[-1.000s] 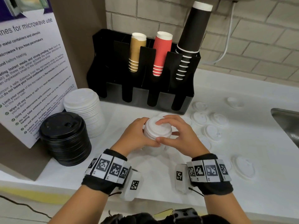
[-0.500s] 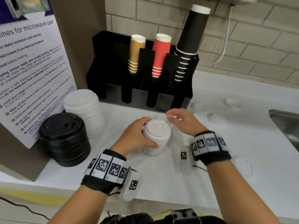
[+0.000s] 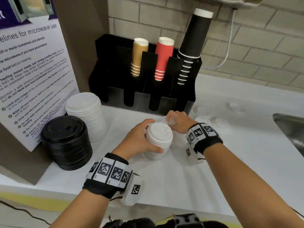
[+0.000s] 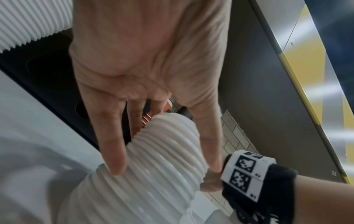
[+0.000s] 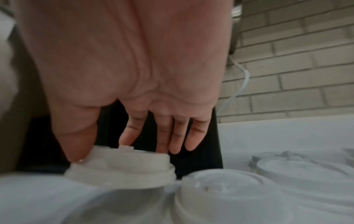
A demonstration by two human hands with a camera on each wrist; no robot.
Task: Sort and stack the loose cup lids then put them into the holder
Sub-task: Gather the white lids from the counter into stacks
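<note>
My left hand (image 3: 139, 139) grips a short stack of small white lids (image 3: 158, 139) standing on the white counter (image 3: 164, 175); thumb and fingers curl round its ribbed side (image 4: 164, 154). Just behind the stack, my right hand (image 3: 176, 120) reaches down onto a loose white lid (image 5: 122, 165) lying on the counter, thumb and fingertips (image 5: 162, 145) pinching its raised top. The black holder (image 3: 148, 89) stands at the back with gold, red and black cups in its upper slots. More loose white lids (image 3: 219, 123) lie to the right.
A tall stack of larger white lids (image 3: 86, 114) and a stack of black lids (image 3: 67, 142) stand at the left by a microwave notice board (image 3: 31, 76). A steel sink (image 3: 291, 132) is at the right edge. Brick wall behind.
My right hand left the top of the stack and moved back and right to a loose lid on the counter. My left hand kept its hold on the stack.
</note>
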